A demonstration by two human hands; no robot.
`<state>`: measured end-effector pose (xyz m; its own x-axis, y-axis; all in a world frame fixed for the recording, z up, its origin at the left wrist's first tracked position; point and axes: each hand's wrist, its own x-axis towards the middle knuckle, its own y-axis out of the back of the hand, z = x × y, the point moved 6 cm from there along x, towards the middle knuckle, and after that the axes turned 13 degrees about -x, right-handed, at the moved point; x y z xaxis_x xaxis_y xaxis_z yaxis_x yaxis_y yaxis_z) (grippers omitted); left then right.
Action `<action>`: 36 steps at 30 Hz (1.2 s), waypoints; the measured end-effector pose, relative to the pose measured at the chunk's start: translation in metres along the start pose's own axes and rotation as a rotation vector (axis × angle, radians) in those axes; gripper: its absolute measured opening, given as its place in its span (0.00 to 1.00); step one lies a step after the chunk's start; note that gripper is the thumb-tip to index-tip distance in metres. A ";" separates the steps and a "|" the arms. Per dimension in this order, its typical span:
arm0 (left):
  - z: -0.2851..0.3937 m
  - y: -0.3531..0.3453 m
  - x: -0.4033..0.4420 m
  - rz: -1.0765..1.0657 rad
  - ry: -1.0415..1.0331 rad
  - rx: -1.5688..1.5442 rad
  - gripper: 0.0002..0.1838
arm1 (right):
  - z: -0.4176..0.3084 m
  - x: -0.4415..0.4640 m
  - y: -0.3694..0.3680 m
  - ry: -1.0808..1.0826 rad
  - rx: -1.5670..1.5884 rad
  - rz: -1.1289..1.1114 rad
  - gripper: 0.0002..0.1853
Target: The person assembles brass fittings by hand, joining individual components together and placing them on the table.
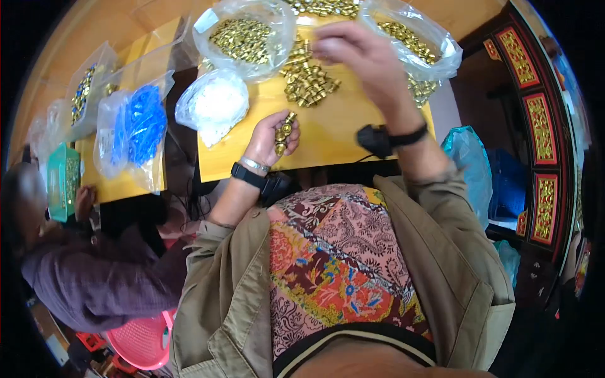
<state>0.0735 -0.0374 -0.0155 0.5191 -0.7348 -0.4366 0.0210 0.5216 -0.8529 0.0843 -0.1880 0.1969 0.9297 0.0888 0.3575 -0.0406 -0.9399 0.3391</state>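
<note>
Several small brass fittings lie in my left hand, palm up near the table's front edge, with the fingers curled around them. My right hand is raised over the back of the table, beside a loose pile of brass fittings. Its fingers are bent and smeared by motion, and I cannot make out whether they hold anything. An open plastic bag of small brass parts stands behind my left hand, and another bag of brass parts is behind my right hand.
A bag of white pieces sits at the left of my yellow table. On the neighbouring table are a bag of blue pieces, a clear bin and a green basket. A co-worker sits at my left.
</note>
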 end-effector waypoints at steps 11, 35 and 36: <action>0.000 -0.002 0.000 0.005 -0.019 0.019 0.19 | 0.001 -0.136 0.221 -0.443 -0.763 0.469 0.14; -0.001 0.005 -0.002 0.010 0.010 0.058 0.19 | 0.036 -0.522 0.464 -1.015 -2.013 -0.598 0.14; -0.001 0.005 -0.001 0.005 0.010 0.056 0.19 | -0.007 -0.453 0.434 -1.451 -1.438 0.268 0.18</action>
<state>0.0721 -0.0347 -0.0202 0.5105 -0.7362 -0.4442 0.0665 0.5489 -0.8332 -0.3565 -0.6338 0.1884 0.3731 -0.9263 -0.0527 0.2798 0.0581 0.9583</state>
